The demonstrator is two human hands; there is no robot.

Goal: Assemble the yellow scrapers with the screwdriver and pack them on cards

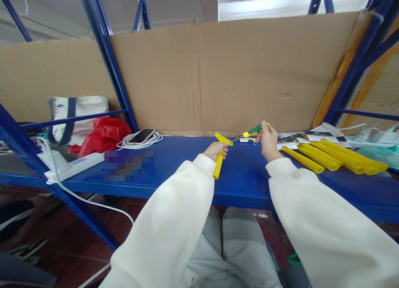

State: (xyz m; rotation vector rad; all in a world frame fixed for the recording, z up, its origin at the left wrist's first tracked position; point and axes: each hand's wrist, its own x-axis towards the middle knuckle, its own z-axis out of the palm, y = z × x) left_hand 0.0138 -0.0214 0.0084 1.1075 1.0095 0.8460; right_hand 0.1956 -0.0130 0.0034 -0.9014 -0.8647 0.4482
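My left hand (pixel 215 150) grips a yellow plastic handle-shaped part (pixel 219 163) above the blue shelf (pixel 187 171), its upper end near a small yellow flap. My right hand (pixel 268 141) holds a screwdriver with a green and yellow handle (pixel 254 131). The thin shaft points left, and its tip meets the top of the yellow part. Both sleeves are white. To the right of my right hand lie several more long yellow parts (pixel 330 158) on the shelf.
A phone on a coil of white cable (pixel 141 139) lies at the back left. A red bag (pixel 102 136), a white tote (pixel 75 113) and a power strip (pixel 75 165) sit further left. Cardboard (pixel 218 72) backs the shelf. Blue rack posts (pixel 107 59) rise at both sides.
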